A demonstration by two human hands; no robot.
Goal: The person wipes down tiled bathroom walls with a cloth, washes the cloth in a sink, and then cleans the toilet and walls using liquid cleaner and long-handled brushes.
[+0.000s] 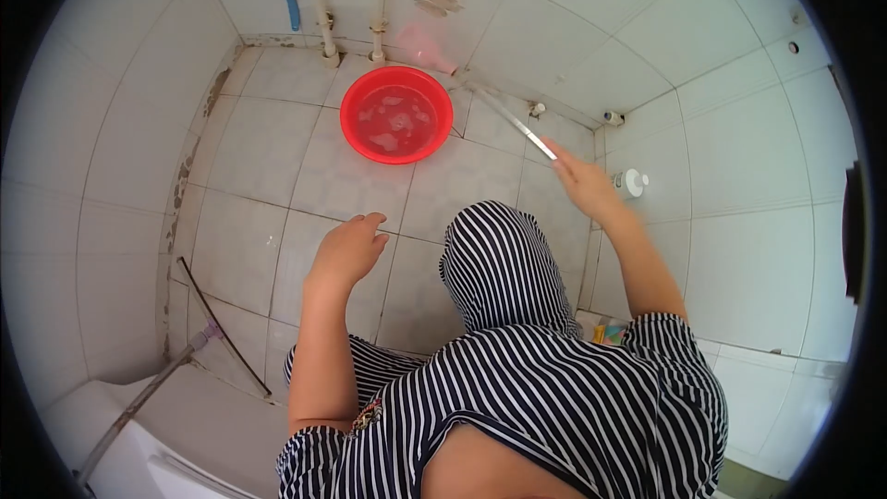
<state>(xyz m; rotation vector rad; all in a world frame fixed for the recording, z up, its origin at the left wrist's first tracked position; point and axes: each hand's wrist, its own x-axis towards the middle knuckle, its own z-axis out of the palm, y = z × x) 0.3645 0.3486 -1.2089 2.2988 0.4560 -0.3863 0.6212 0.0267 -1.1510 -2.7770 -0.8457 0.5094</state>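
My right hand (584,187) is closed around the near end of a long silver-white handle (517,120). The handle slants forward and left toward the base of the far wall. At its far end is a pink, flared head (425,48), blurred against the tiles; I cannot make out its exact kind. Left of the handle, a red basin (349,134) of water with patches of foam stands on the tiled floor. My left hand (349,249) hovers with loosely bent fingers and thumb apart, holding nothing, nearer me than the basin.
A squeegee (214,325) with a long black blade leans at the left beside a white fixture (152,448). Two pipes (379,9) run down the far wall, near a blue-handled brush (291,5). A white bottle (634,183) stands by the right wall.
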